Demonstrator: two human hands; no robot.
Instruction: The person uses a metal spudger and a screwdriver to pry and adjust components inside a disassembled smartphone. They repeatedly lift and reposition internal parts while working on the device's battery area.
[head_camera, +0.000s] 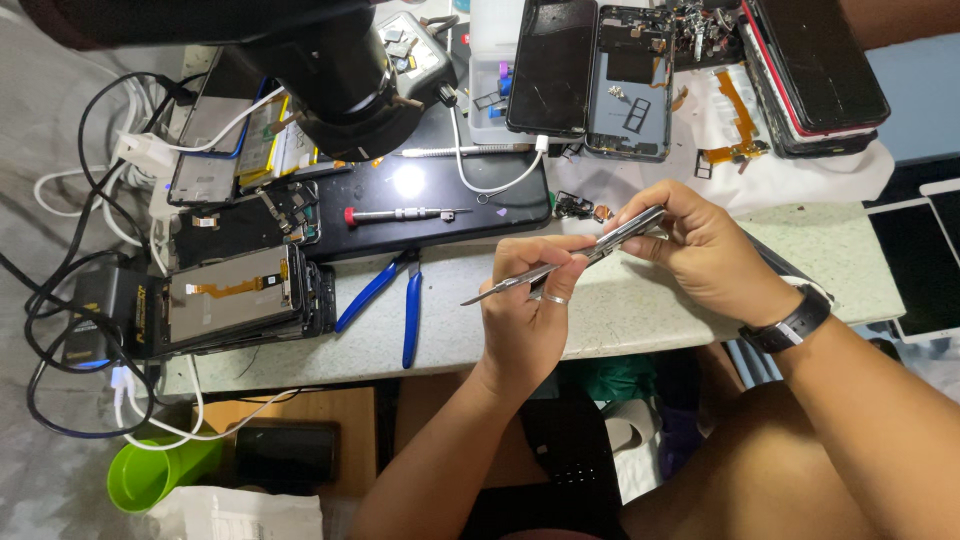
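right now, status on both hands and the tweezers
Left hand pinching tweezers. Right hand gripping slim phone part, edge-on. Blue pliers on table, clear of hands.

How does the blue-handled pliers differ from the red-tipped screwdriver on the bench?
The blue-handled pliers lie on the pale benchtop with handles spread; the red-tipped screwdriver lies on the dark mat, a single straight metal shaft. The pliers look larger. Both lie untouched, apart from the left hand and right hand.
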